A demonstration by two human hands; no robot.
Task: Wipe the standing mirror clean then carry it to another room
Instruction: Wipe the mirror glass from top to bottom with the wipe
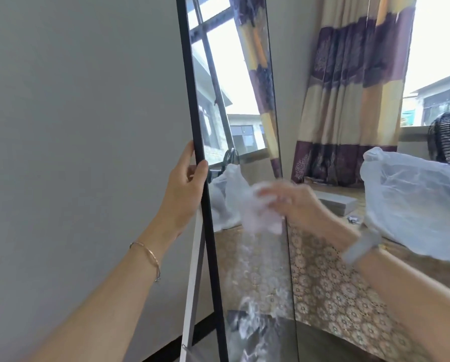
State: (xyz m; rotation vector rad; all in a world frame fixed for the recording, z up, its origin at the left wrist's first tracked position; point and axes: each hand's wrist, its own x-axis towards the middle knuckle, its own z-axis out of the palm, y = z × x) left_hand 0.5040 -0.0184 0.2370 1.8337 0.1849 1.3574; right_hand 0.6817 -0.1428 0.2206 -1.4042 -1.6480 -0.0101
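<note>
Wrapped around the black frame of the standing mirror (pixel 234 178), the left hand (pixel 184 189) has its grip pressed together on the mirror's left edge, thumb on the front and fingers behind. The right hand (pixel 297 202) is motion-blurred; its grip is bunched on a crumpled pale wipe (pixel 260 212) held against the glass near the mirror's right edge, though the individual fingers are hard to make out. The mirror stands tilted beside the grey wall (pixel 75 126), its top and foot cut off by the picture. Streaky smears blur the lower glass. At right, a translucent plastic bag (pixel 414 202) lies partly out of view, and a black fan (pixel 448 142) is clipped at the edge before the striped curtain (pixel 354 87).
</note>
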